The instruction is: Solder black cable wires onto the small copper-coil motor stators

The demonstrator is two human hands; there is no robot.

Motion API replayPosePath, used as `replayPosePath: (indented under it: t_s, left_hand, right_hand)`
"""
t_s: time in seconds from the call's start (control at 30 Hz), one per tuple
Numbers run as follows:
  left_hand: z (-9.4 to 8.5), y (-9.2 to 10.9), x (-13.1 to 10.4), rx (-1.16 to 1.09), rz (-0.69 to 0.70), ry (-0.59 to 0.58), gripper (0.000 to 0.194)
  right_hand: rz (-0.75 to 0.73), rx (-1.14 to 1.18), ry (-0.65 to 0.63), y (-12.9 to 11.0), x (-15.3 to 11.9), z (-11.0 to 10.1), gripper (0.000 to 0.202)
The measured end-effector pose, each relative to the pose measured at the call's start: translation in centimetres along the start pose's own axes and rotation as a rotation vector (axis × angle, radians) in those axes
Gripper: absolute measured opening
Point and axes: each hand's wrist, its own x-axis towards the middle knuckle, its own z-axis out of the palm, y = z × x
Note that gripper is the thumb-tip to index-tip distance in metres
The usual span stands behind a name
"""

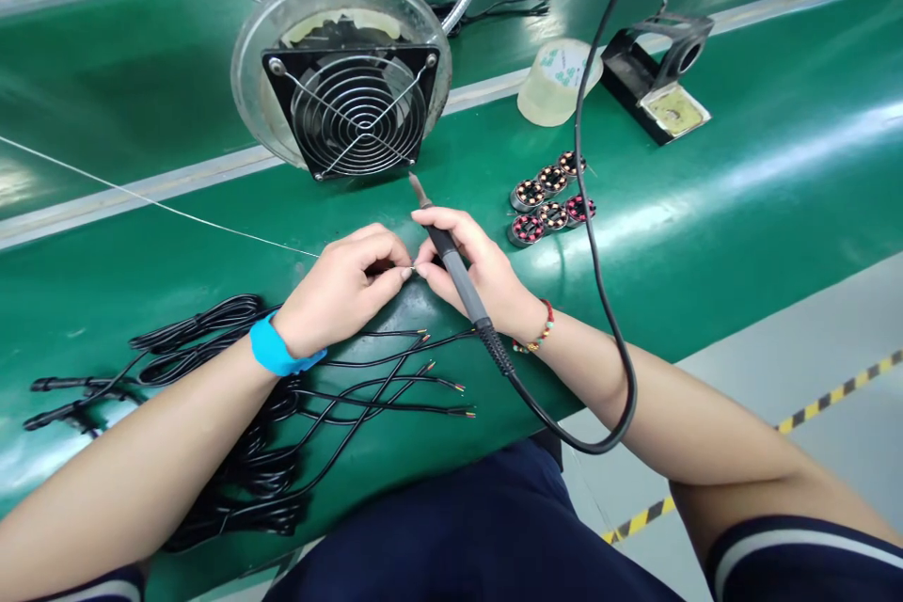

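Observation:
My left hand [353, 280] pinches a thin solder wire [232, 230], which runs off to the upper left; its short end shows between my two hands. My right hand [480, 273] has a soldering iron [462, 282] lying between its fingers, tip pointing up and away, while its thumb and fingertip meet at the wire's end. The fingertips of both hands almost touch. Below them, black cables [353, 404] with stripped coloured ends lie on the green table [663, 273]. Several round copper-wound parts [553, 179] stand to the right of my hands.
A round fume extractor with a fan grille [365, 118] hangs just beyond my hands. Behind the round parts are a roll of clear tape [554, 85] and an iron stand with a sponge [673, 108]. The iron's black cord [599, 263] loops over my right forearm.

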Motion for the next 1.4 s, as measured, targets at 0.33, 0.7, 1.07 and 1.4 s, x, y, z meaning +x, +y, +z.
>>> replayPosePath:
  t_s: [0.33,0.7,1.07,1.4]
  left_hand:
    - [0.7,-0.6,0.5,-0.007,-0.127,0.029,0.009]
    - [1.1,-0.2,0.7,-0.032,-0.215,0.044,0.009]
    - [1.3,-0.2,0.8,-0.088,-0.246,0.037,0.011]
    - [1.3,-0.1,0.8,-0.099,-0.278,0.037,0.01]
  right_hand:
    - [-0.055,-0.246,-0.075,0.0,0.2,-0.6,0.039]
    - [-0.065,-0.235,-0.004,-0.3,0.2,-1.1,0.036]
    - [-0.158,-0.307,0.256,-2.7,-0.6,-3.3,0.018]
    - [-0.153,-0.292,0.293,-2.8,-0.8,-3.3,0.031]
